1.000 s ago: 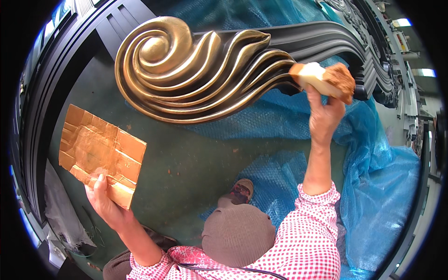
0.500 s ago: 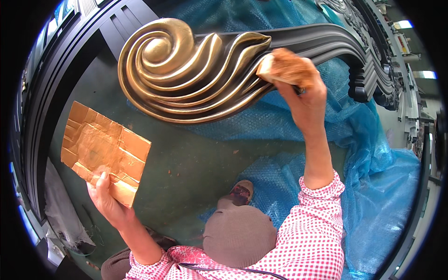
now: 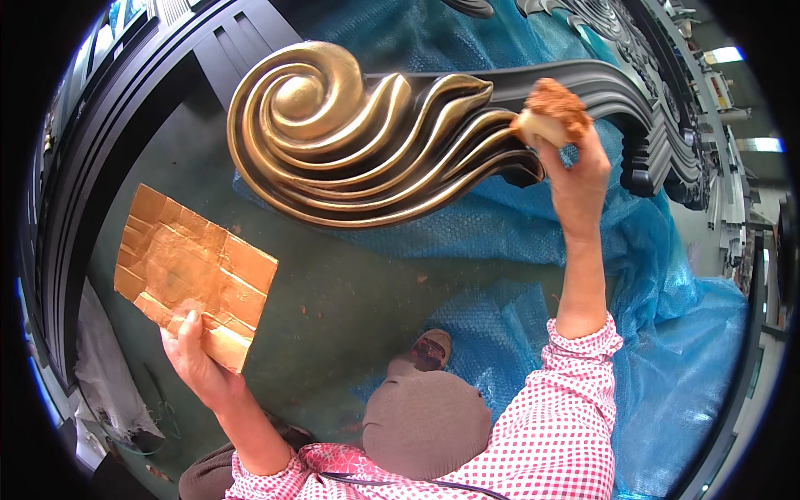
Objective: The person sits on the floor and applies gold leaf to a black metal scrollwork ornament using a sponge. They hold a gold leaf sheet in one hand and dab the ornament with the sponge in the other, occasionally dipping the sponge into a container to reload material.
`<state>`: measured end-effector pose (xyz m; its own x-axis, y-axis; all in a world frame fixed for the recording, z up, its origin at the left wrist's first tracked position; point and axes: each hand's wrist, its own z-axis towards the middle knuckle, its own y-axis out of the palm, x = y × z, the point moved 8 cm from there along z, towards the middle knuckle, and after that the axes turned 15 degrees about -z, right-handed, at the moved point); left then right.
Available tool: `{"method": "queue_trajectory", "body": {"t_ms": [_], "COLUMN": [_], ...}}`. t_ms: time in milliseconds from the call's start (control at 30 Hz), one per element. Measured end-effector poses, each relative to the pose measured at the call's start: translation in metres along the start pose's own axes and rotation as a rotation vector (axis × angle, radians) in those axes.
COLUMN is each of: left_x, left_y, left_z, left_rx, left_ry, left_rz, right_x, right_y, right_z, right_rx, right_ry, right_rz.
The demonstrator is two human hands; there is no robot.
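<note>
My left hand (image 3: 200,357) grips the lower edge of a gold-smeared cardboard piece (image 3: 212,262), thumb on top. In my right hand (image 3: 582,187) is a sponge-like pad (image 3: 557,115), pale on its near side and rough orange-brown on top. That pad is at the right end of the gilded part of a black carved scroll (image 3: 333,125); whether it touches the surface I cannot tell. Gold covers the scroll's spiral and raised ridges, while the grooves stay dark. To the right, the moulding (image 3: 617,87) is plain black.
Blue bubble wrap (image 3: 667,358) spreads under the scroll and along the right. A black curved frame (image 3: 79,217) rises at the left, with whitish sheeting (image 3: 108,375) beside it. More dark carved pieces (image 3: 596,21) lie at the far right. My shoe (image 3: 432,348) rests on the dark green floor (image 3: 333,292).
My right hand has moved the pad rightward along the scroll, past the tip of the gold ridges. The left hand and cardboard have barely shifted. The view has moved slightly.
</note>
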<state>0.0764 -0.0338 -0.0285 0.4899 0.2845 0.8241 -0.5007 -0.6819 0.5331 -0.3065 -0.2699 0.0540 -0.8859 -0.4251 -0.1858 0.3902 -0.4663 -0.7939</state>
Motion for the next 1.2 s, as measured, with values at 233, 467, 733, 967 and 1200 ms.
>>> {"method": "queue_trajectory", "body": {"t_ms": [233,467,733,967,1200], "left_x": [-0.001,0.005,0.002,0.000,0.002], "left_y": [0.000,-0.001,0.001,-0.002,-0.006], "left_z": [0.000,0.001,0.001,0.002,0.002], "left_rx": [0.007,0.013,0.017,0.000,0.002], "left_ry": [-0.003,0.003,-0.003,-0.008,-0.018], "left_rz": [0.030,0.007,-0.032,-0.028,-0.032], "right_x": [-0.052,-0.015,-0.002,-0.046,-0.075], "right_y": [0.011,-0.005,0.000,0.011,0.005], "right_z": [0.004,0.003,0.007,0.004,-0.007], "right_rx": [0.042,0.089,0.045,-0.060,-0.102], "right_ry": [-0.162,0.072,0.161,-0.045,-0.184], "right_rz": [0.034,0.214,0.119,0.065,0.135]}}
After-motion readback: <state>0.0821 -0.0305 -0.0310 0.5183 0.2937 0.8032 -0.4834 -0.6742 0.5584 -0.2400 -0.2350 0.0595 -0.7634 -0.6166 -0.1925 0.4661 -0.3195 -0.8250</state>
